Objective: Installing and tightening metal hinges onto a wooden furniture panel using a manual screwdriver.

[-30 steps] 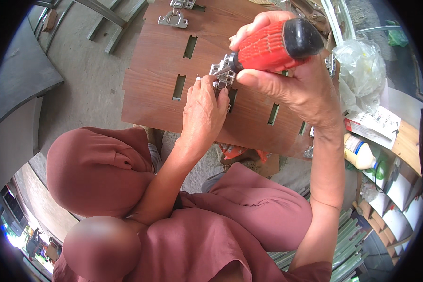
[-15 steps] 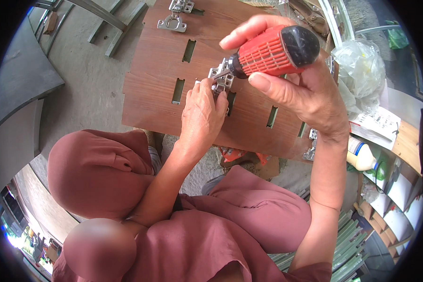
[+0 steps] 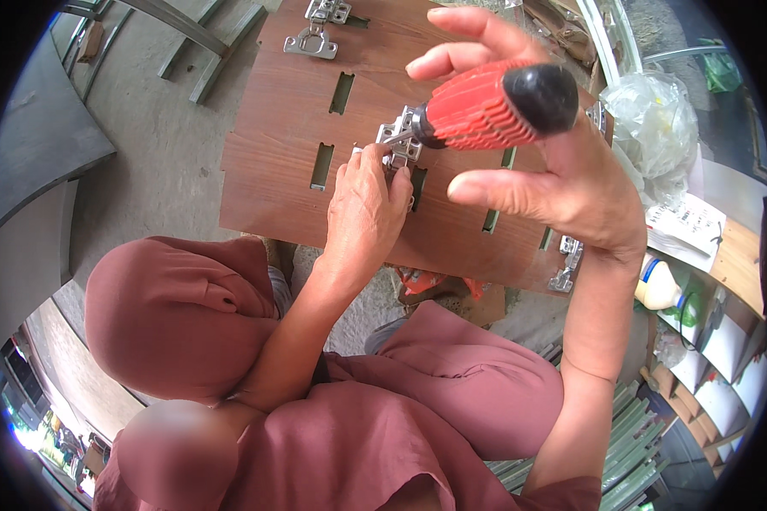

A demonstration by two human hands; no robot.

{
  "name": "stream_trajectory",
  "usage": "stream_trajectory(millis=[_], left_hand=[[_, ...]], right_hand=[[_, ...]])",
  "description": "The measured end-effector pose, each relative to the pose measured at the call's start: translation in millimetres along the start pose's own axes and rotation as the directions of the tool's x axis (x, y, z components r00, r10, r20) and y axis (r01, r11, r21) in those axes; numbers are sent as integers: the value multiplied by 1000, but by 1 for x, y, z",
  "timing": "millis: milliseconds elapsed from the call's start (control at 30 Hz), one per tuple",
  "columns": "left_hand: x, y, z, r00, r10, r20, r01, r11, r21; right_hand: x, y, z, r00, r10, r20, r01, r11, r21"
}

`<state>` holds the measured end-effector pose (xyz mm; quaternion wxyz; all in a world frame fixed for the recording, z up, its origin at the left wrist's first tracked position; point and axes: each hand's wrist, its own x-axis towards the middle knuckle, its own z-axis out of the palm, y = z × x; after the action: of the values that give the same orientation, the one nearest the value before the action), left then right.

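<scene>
A red screwdriver (image 3: 473, 106) with a black end cap leans over a silver cabinet hinge (image 3: 407, 152). Its shaft slants down to the left, and the tip is hidden by my left fingers. The hinge lies by a slot in a brown wood-grain panel (image 3: 273, 145). My left hand (image 3: 365, 200) is closed on the hinge, fingertips beside the screwdriver's tip. Around the handle, my right hand (image 3: 575, 192) is open: fingers spread above it, thumb stretched out clear below it. Whether the palm touches the handle I cannot tell.
Another hinge (image 3: 311, 43) lies at the panel's far edge, and one more (image 3: 567, 264) at its near right corner. Clear plastic bags (image 3: 652, 119), a paper (image 3: 686, 230) and a white bottle (image 3: 659, 285) are at right. Metal bars (image 3: 230, 51) lie on the floor at far left.
My right fingers and thumb have spread away from the screwdriver's handle. The handle has turned and tilted slightly. My left hand keeps its place on the hinge.
</scene>
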<state>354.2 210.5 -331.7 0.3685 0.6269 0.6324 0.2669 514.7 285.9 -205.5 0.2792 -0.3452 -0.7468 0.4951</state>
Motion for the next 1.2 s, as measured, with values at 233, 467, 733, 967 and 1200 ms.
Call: stream_trajectory(millis=[233,467,733,967,1200], left_hand=[[2,-4,1,998,-33,46,35,998,-43],[3,-17,5,997,25,78,-24,999,-23],[4,-13,7,999,-23,30,26,993,-112],[3,-11,3,998,35,43,-36,999,21],[3,1,-1,998,-30,63,28,999,39]], right_hand=[[0,1,5,996,76,43,-73,995,-68],[1,0,0,992,90,87,-77,988,-137],[1,1,2,986,160,53,-158,987,-30],[-3,15,-7,981,-90,173,108,989,-102],[-4,3,-4,988,128,80,-138,983,122]])
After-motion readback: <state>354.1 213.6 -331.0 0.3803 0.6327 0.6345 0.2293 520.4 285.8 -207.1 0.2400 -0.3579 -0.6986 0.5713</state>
